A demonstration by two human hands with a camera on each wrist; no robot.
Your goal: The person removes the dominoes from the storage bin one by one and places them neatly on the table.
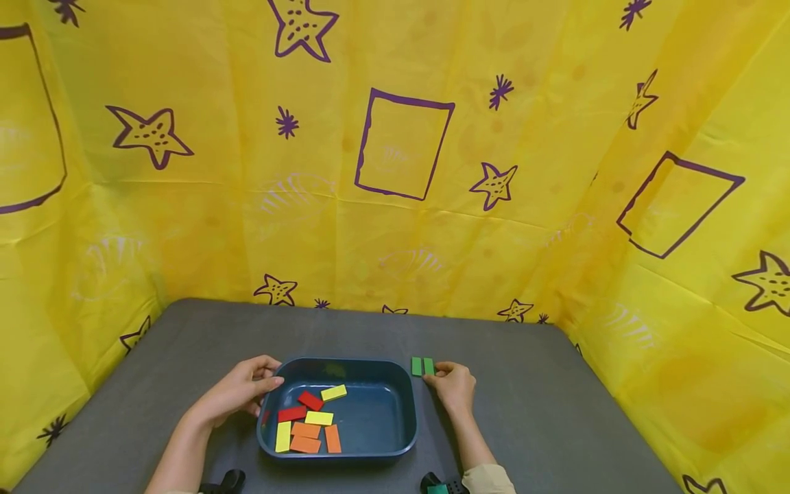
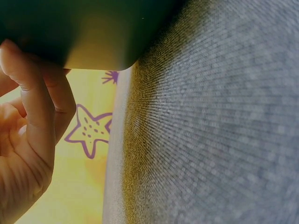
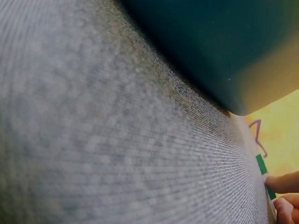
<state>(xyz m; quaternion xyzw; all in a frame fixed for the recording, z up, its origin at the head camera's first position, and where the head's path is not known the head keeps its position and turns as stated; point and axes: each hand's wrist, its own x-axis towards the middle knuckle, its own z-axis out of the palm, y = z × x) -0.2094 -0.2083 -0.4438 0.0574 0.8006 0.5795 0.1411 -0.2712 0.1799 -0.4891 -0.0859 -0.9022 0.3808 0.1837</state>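
A dark blue rectangular tray (image 1: 400,412) sits on the table, with loose flat blocks lying in its left half. My left hand (image 1: 243,387) grips the tray's left rim, thumb over the edge and the other fingers outside; in the left wrist view its bent fingers (image 2: 35,102) reach the tray's outer wall. To the right of the tray, a green block (image 1: 416,366) lies beside another green block (image 1: 428,366), upright side by side with a narrow gap. My right hand (image 1: 455,387) pinches the right one at its near end with thumb and index finger.
Inside the tray are two red blocks (image 1: 292,414), three yellow blocks (image 1: 319,418) and three orange blocks (image 1: 305,444). The grey table (image 1: 531,412) is bounded at the back and sides by yellow cloth (image 1: 432,261) printed with purple stars. Black wrist gear (image 1: 230,482) shows at the front edge.
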